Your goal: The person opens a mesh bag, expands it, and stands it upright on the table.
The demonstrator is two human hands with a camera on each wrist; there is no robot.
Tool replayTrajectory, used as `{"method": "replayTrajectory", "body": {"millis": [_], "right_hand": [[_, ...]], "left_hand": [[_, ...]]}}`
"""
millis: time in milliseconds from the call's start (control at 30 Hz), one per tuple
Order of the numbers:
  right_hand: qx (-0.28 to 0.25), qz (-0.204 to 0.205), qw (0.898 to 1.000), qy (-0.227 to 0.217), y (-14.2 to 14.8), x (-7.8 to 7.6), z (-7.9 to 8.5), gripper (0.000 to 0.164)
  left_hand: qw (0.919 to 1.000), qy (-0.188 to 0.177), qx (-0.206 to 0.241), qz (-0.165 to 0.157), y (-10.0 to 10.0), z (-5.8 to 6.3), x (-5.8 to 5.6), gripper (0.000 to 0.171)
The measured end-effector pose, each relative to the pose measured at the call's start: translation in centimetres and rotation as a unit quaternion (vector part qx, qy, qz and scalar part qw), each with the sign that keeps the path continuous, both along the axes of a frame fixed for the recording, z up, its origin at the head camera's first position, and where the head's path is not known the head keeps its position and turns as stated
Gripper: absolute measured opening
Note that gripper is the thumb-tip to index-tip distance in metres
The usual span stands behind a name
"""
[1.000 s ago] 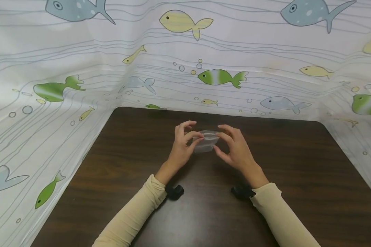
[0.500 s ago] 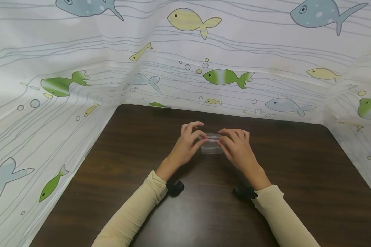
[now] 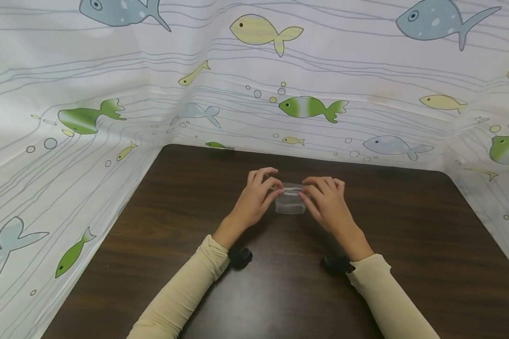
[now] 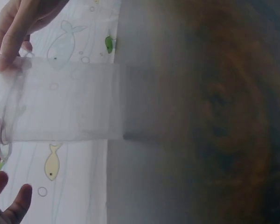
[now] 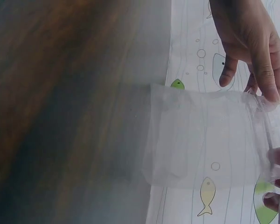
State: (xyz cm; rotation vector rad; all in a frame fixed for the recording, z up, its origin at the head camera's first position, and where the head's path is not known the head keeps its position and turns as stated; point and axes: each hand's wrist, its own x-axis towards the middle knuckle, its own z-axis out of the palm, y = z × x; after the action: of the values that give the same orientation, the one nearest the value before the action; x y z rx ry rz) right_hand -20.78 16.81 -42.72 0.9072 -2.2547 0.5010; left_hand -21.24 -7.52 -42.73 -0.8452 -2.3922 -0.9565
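A small clear plastic bag [image 3: 290,206] hangs upright between both hands, its bottom edge close over the table in the head view. My left hand [image 3: 254,197] pinches the left end of its top edge between thumb and forefinger, the other fingers raised. At the right end, my right hand [image 3: 328,200] pinches the same edge with thumb and fingertips. The mouth shows as a narrow oval between the fingertips. In the left wrist view the bag [image 4: 70,100] is see-through, with the curtain's prints showing behind it. Nothing shows inside the bag [image 5: 200,135] in the right wrist view.
Both hands work over the far middle of a dark wooden table [image 3: 174,226]. A white curtain [image 3: 246,70] printed with fish stands along its back and sides. Black wrist cameras [image 3: 240,259] sit under both wrists, below the cream sleeves [image 3: 186,287].
The bag has gone from tilted to hanging level and has shifted slightly right in the view. My right thumb and fingers have come together on its top edge; the left grip stays.
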Motion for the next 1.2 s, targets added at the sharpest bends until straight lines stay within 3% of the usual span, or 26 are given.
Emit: {"method": "replayTrajectory", "body": {"millis": [333,433,567,700,900,1000,1100,1200], "right_hand": [[-0.030,0.009,0.999,0.004,0.0,0.0,-0.1,0.049],[-0.029,0.011,1.000,0.001,0.0,-0.1,-0.1,0.041],[-0.017,0.020,1.000,0.004,0.0,-0.2,-0.1,0.015],[-0.009,0.030,0.999,0.022,-0.1,-0.2,-0.2,0.021],[-0.029,0.027,0.999,0.017,-0.1,-0.1,0.3,0.026],[-0.055,0.025,0.998,0.002,0.0,-0.1,0.6,0.024],[-0.108,0.012,0.994,-0.026,0.2,-0.1,0.8,0.022],[-0.180,-0.004,0.981,-0.068,0.6,-0.2,0.9,0.020]], "left_hand": [[0.9998,0.001,0.017,-0.012,-0.2,0.1,0.1,0.022],[0.9998,-0.007,0.012,-0.012,-0.2,0.0,0.0,0.024],[0.9993,-0.033,-0.010,-0.017,-0.1,-0.1,-0.1,0.027],[0.9977,-0.057,-0.026,-0.024,0.0,-0.1,-0.1,0.031],[0.9995,-0.015,0.004,-0.027,0.0,0.1,-0.1,0.032],[0.9990,-0.011,0.020,-0.038,-0.1,0.3,-0.1,0.051],[0.9955,-0.076,0.024,-0.052,-0.4,0.4,-0.1,0.083],[0.9835,-0.172,-0.014,-0.055,-0.7,0.4,-0.1,0.107]]}}
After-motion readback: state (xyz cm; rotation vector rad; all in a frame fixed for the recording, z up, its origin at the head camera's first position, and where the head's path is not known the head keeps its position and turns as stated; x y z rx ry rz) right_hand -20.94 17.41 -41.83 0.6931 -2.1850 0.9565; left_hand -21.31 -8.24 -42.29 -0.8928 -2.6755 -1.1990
